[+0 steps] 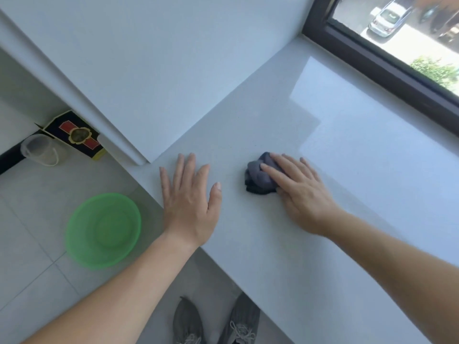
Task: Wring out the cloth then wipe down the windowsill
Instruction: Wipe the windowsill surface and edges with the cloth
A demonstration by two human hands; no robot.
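A bunched dark grey cloth (pixel 258 176) lies on the white windowsill (pixel 347 150). My right hand (pixel 298 189) presses down on the cloth with straight fingers, covering its right part. My left hand (pixel 190 197) rests flat on the sill to the left of the cloth, fingers spread, holding nothing. A glossy band runs across the sill to the right of the cloth.
A green plastic basin (pixel 103 230) stands on the tiled floor below the sill's left end. Beyond it are a clear plastic cup (pixel 41 150) and a dark box (pixel 77 135). A dark window frame (pixel 377 60) borders the sill's far edge. My grey shoes (pixel 216 321) show below.
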